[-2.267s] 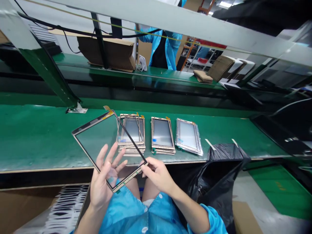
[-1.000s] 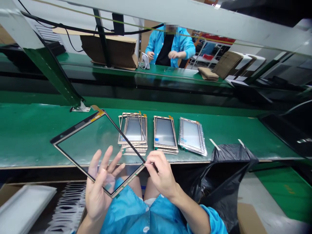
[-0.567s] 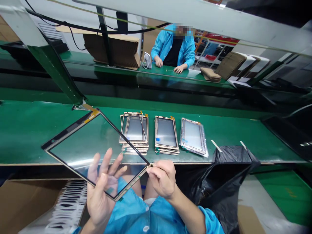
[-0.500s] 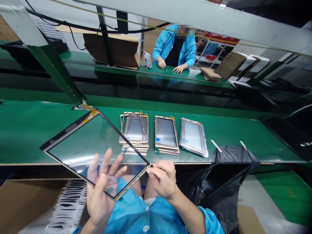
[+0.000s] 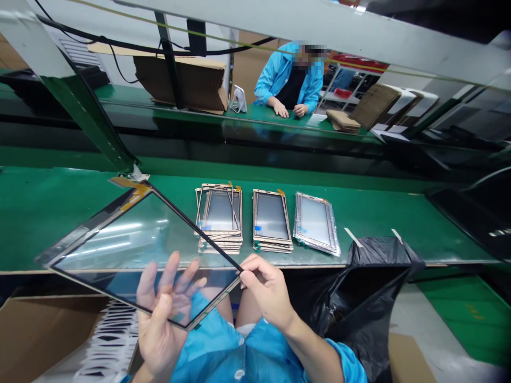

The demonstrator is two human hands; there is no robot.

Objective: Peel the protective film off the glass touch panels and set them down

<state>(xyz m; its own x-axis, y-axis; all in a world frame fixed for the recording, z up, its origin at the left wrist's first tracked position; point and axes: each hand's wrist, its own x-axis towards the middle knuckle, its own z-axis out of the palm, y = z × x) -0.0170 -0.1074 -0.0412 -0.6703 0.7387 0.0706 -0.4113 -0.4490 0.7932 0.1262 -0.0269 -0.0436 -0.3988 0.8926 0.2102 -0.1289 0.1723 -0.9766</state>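
Observation:
A large clear glass touch panel (image 5: 123, 242) with a dark and beige border hangs tilted over the near bench edge, an orange flex strip at its far corner. My left hand (image 5: 157, 330) supports it at the lower edge, thumb on the near side and spread fingers showing through the glass. Pinching its right corner are the thumb and fingers of my right hand (image 5: 265, 290). Beyond it on the green bench are a left stack of framed panels (image 5: 220, 244), a middle stack (image 5: 273, 215) and a right stack (image 5: 316, 226) with clear wrapping.
A black plastic bag (image 5: 347, 303) is taped to the bench edge at right. A cardboard box (image 5: 51, 324) with white slotted packing (image 5: 107, 340) stands lower left. A green post (image 5: 90, 117) rises behind the panel. Across the bench, a person in a blue jacket (image 5: 269, 74) works.
The panel's far-left end has swung left and slightly down, its tilt changing. My right thumb has straightened along the corner. The person opposite has leaned over, hands closer together.

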